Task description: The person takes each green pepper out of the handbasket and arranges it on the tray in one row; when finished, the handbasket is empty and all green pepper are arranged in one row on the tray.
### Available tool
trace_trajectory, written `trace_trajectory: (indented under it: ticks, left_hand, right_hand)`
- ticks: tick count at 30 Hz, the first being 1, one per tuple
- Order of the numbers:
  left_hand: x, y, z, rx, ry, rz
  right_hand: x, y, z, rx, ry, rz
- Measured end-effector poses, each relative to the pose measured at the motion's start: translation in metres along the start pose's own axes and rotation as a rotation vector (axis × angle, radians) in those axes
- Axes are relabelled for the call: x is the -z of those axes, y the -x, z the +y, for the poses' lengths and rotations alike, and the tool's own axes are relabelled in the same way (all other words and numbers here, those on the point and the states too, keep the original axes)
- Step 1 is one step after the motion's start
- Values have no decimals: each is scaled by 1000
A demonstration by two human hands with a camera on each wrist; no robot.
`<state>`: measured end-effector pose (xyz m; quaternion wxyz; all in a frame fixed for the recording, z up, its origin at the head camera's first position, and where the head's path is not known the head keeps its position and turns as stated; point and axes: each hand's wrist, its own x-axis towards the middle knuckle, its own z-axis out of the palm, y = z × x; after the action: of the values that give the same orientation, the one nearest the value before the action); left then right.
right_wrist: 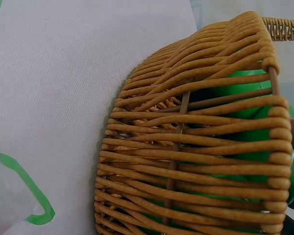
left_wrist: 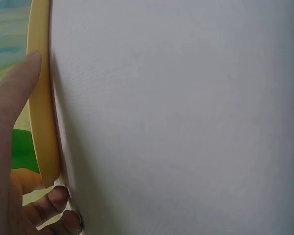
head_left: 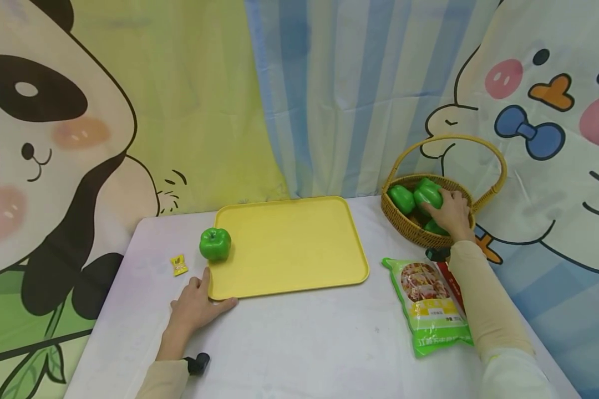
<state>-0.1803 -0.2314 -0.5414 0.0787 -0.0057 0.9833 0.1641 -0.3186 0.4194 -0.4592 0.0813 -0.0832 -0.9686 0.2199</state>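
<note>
A yellow tray [head_left: 287, 249] lies on the white table, with a green bell pepper [head_left: 215, 244] on its left edge. At the tray's near left corner is my left hand [head_left: 194, 306], its thumb along the front rim and index finger at the left side; the left wrist view shows the thumb [left_wrist: 27, 76] against the rim. My right hand [head_left: 451, 213] reaches into a wicker basket [head_left: 414, 230] and grips a green bell pepper [head_left: 427, 193]. Beside that one is another bell pepper [head_left: 401, 199], and more green shows under the hand. In the right wrist view the basket's woven side [right_wrist: 196, 156] hides most of the fingers.
A green-edged food packet [head_left: 429, 305] lies in front of the basket, partly under the right sleeve. Left of the tray is a small yellow wrapped candy [head_left: 178, 265]. The basket's tall handle [head_left: 496, 172] arches above it. Printed curtains [head_left: 324, 100] hang behind the table.
</note>
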Motion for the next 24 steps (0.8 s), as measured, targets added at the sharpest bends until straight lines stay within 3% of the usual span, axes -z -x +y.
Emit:
trace_trajectory:
  ticks: [24]
  left_hand:
    - [-1, 0, 0, 0, 9, 9]
  right_hand:
    - [6, 0, -6, 4, 9, -1]
